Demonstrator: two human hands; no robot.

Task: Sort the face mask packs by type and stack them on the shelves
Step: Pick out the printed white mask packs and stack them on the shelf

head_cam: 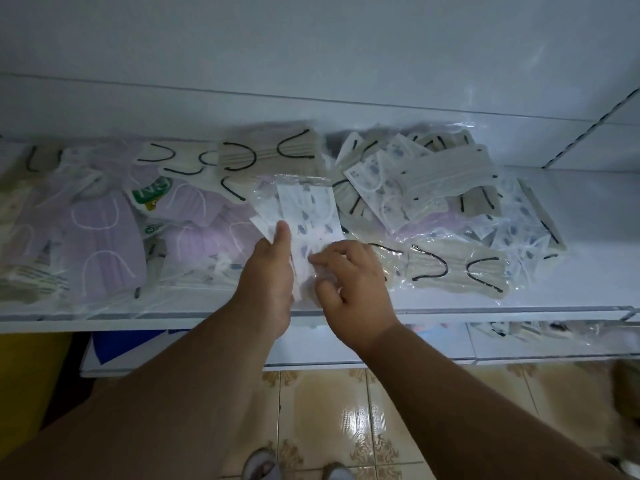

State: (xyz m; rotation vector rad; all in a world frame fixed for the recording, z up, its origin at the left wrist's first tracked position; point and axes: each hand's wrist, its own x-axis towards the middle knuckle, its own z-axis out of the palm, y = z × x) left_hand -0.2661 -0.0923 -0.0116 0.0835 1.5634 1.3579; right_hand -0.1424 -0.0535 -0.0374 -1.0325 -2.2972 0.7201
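Printed mask pack (304, 216) held up over shelf (519, 303) middle, apart from piles, prob so type can be checked; pinched by left hand (268, 271) thumb, right hand (349, 275) fingertips clamped on lower edge; purple packs (104, 233) heaped left, beige packs (460, 268) mixed right; sorting barely begun.

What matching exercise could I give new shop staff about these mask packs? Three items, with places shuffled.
Items:
1. white printed pack
2. lilac packs
3. beige pack with black loops

Places:
A. shelf, left part
B. shelf front, right of the hands
C. held by the left hand and right hand

Pairs: 1-C, 2-A, 3-B
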